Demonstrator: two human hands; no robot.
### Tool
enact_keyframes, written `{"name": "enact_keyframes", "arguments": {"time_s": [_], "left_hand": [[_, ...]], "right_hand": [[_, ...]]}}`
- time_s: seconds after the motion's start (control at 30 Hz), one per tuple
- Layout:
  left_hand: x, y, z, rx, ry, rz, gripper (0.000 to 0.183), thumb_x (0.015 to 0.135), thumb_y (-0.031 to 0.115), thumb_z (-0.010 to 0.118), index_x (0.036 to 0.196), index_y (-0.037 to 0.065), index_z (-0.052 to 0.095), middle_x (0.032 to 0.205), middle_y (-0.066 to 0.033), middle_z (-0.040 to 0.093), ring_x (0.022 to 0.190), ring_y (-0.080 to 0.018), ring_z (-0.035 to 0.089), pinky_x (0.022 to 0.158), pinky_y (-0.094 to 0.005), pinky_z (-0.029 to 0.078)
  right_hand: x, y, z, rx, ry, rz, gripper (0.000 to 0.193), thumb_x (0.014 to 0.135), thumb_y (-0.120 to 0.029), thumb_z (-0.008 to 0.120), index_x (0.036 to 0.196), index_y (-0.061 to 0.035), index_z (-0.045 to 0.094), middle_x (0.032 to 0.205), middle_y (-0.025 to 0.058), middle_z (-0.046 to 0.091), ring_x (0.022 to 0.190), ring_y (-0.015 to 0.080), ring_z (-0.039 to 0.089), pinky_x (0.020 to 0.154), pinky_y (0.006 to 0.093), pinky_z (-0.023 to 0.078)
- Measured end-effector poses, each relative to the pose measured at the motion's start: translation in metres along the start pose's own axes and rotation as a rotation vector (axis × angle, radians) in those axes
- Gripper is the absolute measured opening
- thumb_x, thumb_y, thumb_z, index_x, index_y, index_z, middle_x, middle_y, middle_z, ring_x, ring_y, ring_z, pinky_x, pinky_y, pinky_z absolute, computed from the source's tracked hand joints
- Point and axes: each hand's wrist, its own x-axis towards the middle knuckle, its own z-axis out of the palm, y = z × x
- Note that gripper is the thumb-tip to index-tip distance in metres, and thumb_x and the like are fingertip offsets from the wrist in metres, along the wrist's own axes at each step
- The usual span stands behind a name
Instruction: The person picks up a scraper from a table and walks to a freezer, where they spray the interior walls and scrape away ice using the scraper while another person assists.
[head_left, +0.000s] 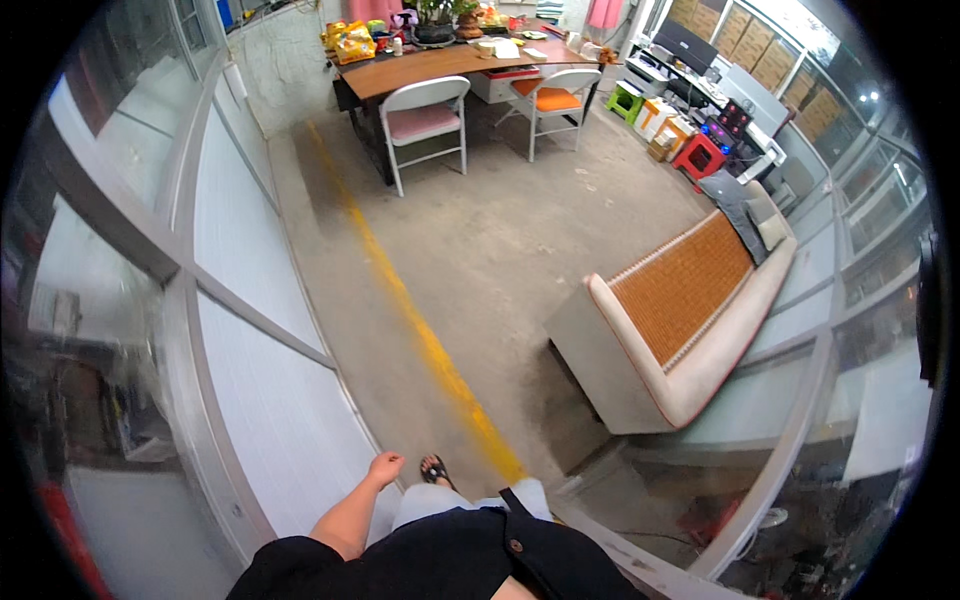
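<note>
My left hand [386, 467] hangs low in front of my left hip, beside the white lower panel [285, 410] of a glass partition. Its fingers look loosely curled inward, and I see nothing held in them. A gap separates the hand from the panel's edge. Out of sight is my right hand; only the black shirt [450, 555] shows on that side, with a dark strap [514, 502] hanging over my light trousers. One foot in a dark sandal [436, 470] stands on the concrete floor [480, 260], left of a yellow painted line [430, 350].
A couch [640, 370] with a woven brown mat [685, 285] stands at right along a glass wall. Farther off is a wooden table [450, 62] with a pink-seated folding chair [425, 125] and an orange-seated one [550, 97]. A red stool [699, 155] and a monitor desk [690, 75] are far right.
</note>
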Motion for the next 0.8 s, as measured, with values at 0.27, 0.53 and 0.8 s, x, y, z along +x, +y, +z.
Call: {"name": "enact_keyframes", "arguments": {"time_s": [0.27, 0.53, 0.8], "left_hand": [[0.139, 0.121, -0.101, -0.114, -0.081, -0.004, 0.03, 0.084, 0.028, 0.063, 0.099, 0.003, 0.067, 0.087, -0.0069, 0.067, 0.075, -0.0169, 0.061, 0.07, -0.0315, 0.049], [0.278, 0.264, -0.223, -0.285, 0.105, -0.083, 0.023, 0.087, 0.021, 0.06, 0.098, 0.001, 0.065, 0.079, -0.0059, 0.063, 0.068, -0.0151, 0.058, 0.062, -0.0289, 0.047], [0.378, 0.312, -0.301, -0.485, 0.151, -0.264, 0.023, 0.088, 0.022, 0.06, 0.1, 0.003, 0.064, 0.086, -0.0065, 0.064, 0.076, -0.0157, 0.06, 0.069, -0.0307, 0.05]], "right_hand": [[0.14, -0.131, 0.055, 0.257, -0.24, 0.166, 0.025, 0.084, -0.024, 0.062, 0.087, 0.0004, 0.067, 0.076, 0.0119, 0.066, 0.064, 0.0232, 0.064, 0.057, 0.0387, 0.05], [0.467, -0.383, -0.012, -0.19, -0.246, 0.046, 0.019, 0.077, -0.02, 0.059, 0.074, -0.0032, 0.068, 0.069, 0.0128, 0.065, 0.061, 0.0242, 0.063, 0.055, 0.0373, 0.049], [0.621, -0.946, -0.045, -0.23, 0.113, -0.642, 0.032, 0.083, -0.032, 0.059, 0.093, -0.0018, 0.063, 0.084, 0.017, 0.066, 0.079, 0.0333, 0.063, 0.072, 0.041, 0.049]]}}
